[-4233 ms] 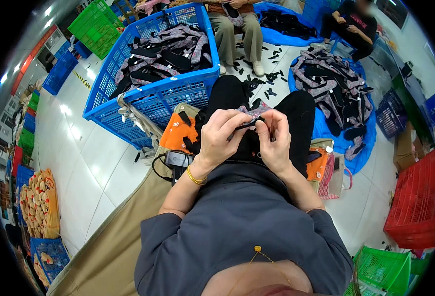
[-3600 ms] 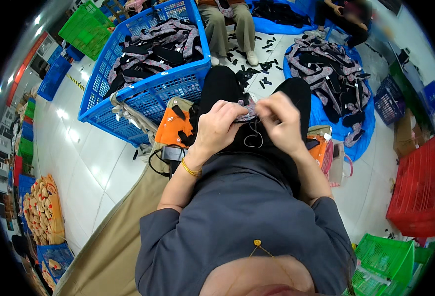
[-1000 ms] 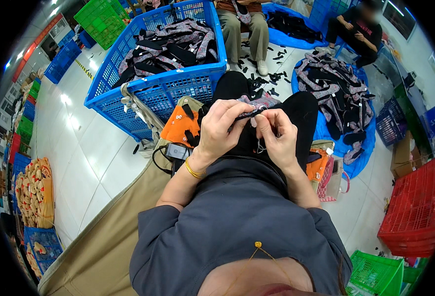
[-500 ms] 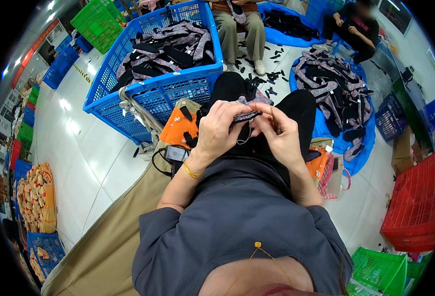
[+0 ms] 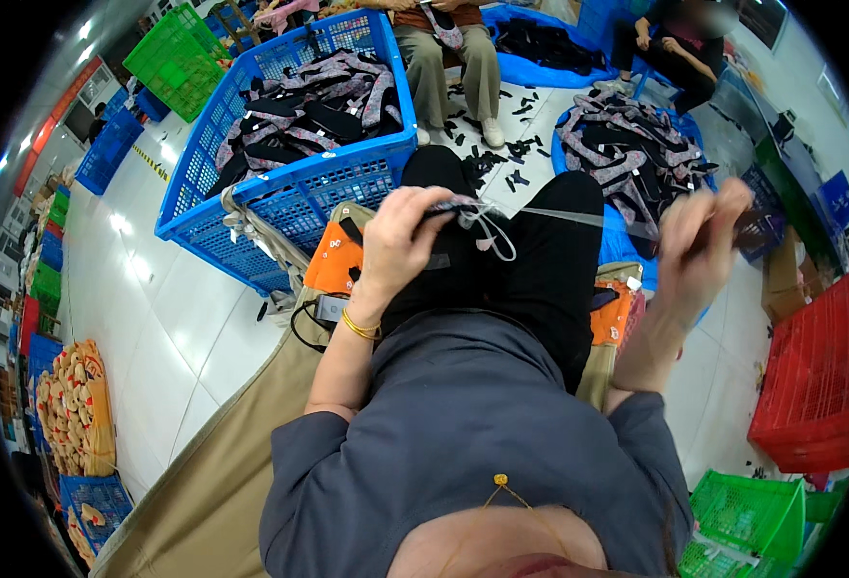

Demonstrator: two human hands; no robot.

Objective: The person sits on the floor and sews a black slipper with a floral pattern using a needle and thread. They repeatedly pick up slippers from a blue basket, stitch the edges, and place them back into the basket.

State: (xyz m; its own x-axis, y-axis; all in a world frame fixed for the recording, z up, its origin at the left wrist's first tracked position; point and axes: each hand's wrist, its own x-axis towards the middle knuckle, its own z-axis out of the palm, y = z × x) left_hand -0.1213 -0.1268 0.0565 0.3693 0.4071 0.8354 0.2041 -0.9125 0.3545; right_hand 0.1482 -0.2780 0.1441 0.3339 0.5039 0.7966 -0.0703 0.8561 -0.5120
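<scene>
Above my lap, my left hand pinches a small patterned fabric piece, pink-grey and black. A pale cord loop dangles from it. My right hand is out to the right, smeared by motion, its fingers drawn together. Between the piece and this hand stretches a blurred whitish thread. Whether a needle is in the right fingers does not show. Orange cloth pouches with dark scraps lie at both sides of my knees, the left orange pouch nearest my left wrist.
A blue crate heaped with patterned fabric pieces stands ahead left. Similar pieces pile on a blue sheet ahead right. Two people sit beyond, dark scraps strewn on the floor near them. A red crate and green crate stand right.
My right hand has swung away from the fabric piece, out to the right, drawing the thread with it. My left hand has shifted slightly left, keeping its hold.
</scene>
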